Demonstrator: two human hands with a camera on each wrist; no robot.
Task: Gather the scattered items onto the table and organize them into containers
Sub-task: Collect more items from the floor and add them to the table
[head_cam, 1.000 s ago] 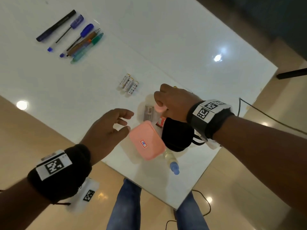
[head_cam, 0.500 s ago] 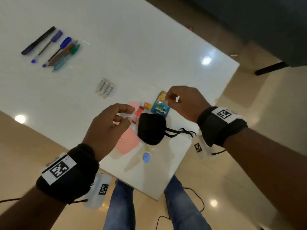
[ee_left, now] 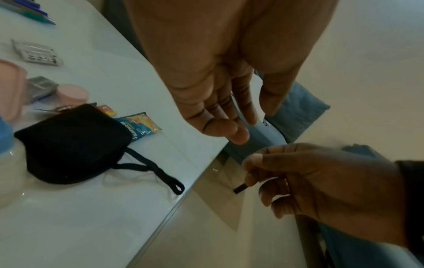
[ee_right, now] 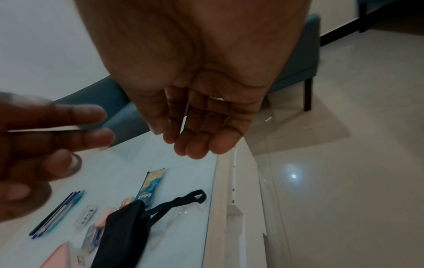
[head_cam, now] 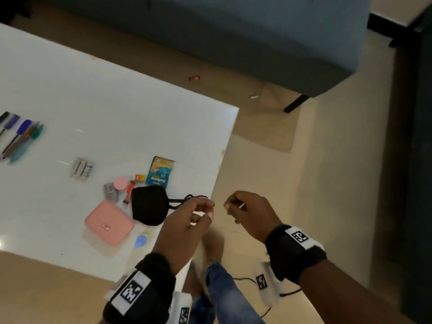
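On the white table [head_cam: 112, 118] lie a black face mask [head_cam: 149, 204], a pink case [head_cam: 108, 223], a blue packet [head_cam: 160, 171], a pink-capped bottle [head_cam: 121, 183], a blue-capped bottle [head_cam: 141, 240], batteries [head_cam: 82, 169] and pens [head_cam: 21, 136]. A small red item [head_cam: 194, 78] and a small white item [head_cam: 254, 97] lie on the floor near the sofa. My left hand [head_cam: 205, 211] hovers over the table's right edge, fingers loosely curled and holding nothing [ee_left: 241, 127]. My right hand [head_cam: 230, 206] hangs just past that edge over the floor, also loosely curled and holding nothing [ee_right: 197, 145].
A grey-blue sofa [head_cam: 233, 31] with a dark leg [head_cam: 295, 104] stands beyond the table. My legs in jeans [head_cam: 224, 288] and a black cable [head_cam: 243, 279] are below the hands. A mat [head_cam: 268, 127] lies on the tiled floor by the sofa.
My right hand left the bottle and packet and drew back off the table's edge. My left hand moved right, away from the pink case. The view swung toward the sofa.
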